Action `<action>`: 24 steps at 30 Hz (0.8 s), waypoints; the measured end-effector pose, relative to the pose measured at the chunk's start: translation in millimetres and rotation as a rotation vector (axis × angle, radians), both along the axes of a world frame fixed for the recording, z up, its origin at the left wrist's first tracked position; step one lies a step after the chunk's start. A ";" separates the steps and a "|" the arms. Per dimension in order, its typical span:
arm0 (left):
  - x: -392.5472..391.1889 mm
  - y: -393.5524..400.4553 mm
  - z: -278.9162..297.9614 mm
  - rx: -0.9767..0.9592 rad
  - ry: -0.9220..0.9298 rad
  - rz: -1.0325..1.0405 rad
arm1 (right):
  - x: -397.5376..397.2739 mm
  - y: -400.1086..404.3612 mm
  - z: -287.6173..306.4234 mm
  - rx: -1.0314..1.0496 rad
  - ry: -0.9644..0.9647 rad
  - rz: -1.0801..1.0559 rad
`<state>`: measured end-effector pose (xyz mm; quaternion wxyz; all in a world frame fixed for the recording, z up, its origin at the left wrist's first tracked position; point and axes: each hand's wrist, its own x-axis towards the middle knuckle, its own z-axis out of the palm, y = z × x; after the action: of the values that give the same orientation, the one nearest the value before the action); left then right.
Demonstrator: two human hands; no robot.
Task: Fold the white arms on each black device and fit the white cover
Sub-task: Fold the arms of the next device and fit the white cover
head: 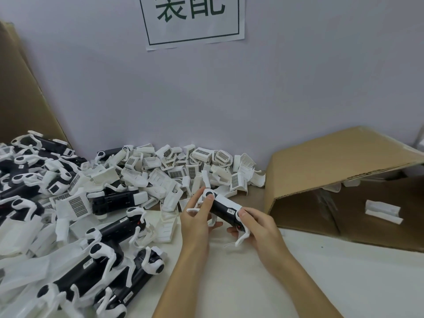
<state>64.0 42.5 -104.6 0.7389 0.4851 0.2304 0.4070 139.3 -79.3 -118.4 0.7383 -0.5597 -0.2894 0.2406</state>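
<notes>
A black device (223,208) with white arms is held between both hands above the table's middle. My left hand (197,220) grips its far end, thumb pressed on the round white-ringed motor cap. My right hand (257,228) holds the near end, thumb on the white part, fingers curled underneath. One thin white arm (242,238) sticks out below the right hand, another by the left fingers. A pile of white covers (183,171) lies along the wall behind. More black devices (114,228) with unfolded white arms are heaped at the left.
An open cardboard box (339,171) lies on its side at the right, with a white part (383,211) inside. A brown cardboard sheet (20,92) leans at the far left. White plastic bags (20,235) lie among the devices. A printed sign (192,19) hangs on the wall.
</notes>
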 end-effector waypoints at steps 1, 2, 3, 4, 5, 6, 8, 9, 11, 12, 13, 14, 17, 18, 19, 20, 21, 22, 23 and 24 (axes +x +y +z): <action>-1.0 -1.1 0.1 0.002 -0.002 0.002 | -2.2 -1.6 1.5 -0.005 -0.009 -0.003; -1.8 -2.1 0.3 0.003 -0.004 0.004 | -4.0 -3.4 2.9 -0.011 -0.021 -0.009; -2.6 -3.1 0.0 0.003 -0.004 0.007 | -5.5 -5.0 3.7 -0.016 -0.035 -0.016; -3.3 -4.0 -0.1 0.001 -0.006 0.010 | -6.8 -6.6 4.6 -0.022 -0.050 -0.022; -4.0 -4.8 0.0 -0.001 -0.007 0.013 | -8.4 -8.2 5.7 -0.026 -0.064 -0.026; -4.8 -5.6 0.0 -0.003 -0.006 0.016 | -10.1 -9.7 6.9 -0.030 -0.078 -0.030; -5.7 -6.4 0.1 -0.011 -0.005 0.021 | -12.4 -11.7 8.0 -0.037 -0.116 -0.026; -6.4 -6.8 0.1 -0.017 -0.006 0.023 | -13.9 -12.2 8.8 -0.041 -0.135 -0.023; -7.3 -7.2 0.4 -0.023 -0.007 0.021 | -15.4 -12.8 9.5 -0.046 -0.167 -0.011; -7.5 -6.9 -0.1 -0.025 -0.007 0.023 | -15.4 -12.9 9.0 -0.053 -0.185 -0.008; -7.6 -6.1 -1.1 -0.029 -0.008 0.028 | -15.0 -12.2 8.5 -0.064 -0.207 -0.012; -7.4 -5.3 -2.3 -0.034 -0.010 0.034 | -15.0 -11.9 8.4 -0.077 -0.224 -0.021; -4.5 -3.8 -4.2 -0.048 -0.011 0.048 | -13.3 -10.8 7.5 -0.110 -0.249 -0.033; -2.6 -3.9 -4.0 -0.048 -0.012 0.052 | -13.1 -10.8 7.9 -0.123 -0.242 -0.037; -1.1 -3.9 -4.2 -0.045 -0.016 0.059 | -12.2 -10.9 7.2 -0.128 -0.221 -0.037; 0.3 -4.0 -4.7 -0.040 -0.025 0.068 | -11.7 -11.3 7.9 -0.134 -0.195 -0.032; 0.8 -4.1 -5.7 -0.030 -0.028 0.075 | -11.5 -11.4 9.5 -0.139 -0.177 -0.015; 0.1 -4.4 -6.3 -0.005 -0.016 0.070 | -11.6 -11.6 11.8 -0.139 -0.158 0.004; -0.6 -4.6 -6.4 0.035 0.009 0.050 | -11.4 -11.6 13.4 -0.128 -0.121 0.012; -0.9 -5.1 -6.1 0.073 0.030 0.017 | -10.7 -11.4 14.2 -0.112 -0.072 0.006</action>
<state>63.1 37.4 -110.8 0.7136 0.5158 0.2308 0.4141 128.7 -90.8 -104.2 0.6943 -0.6074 -0.3036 0.2383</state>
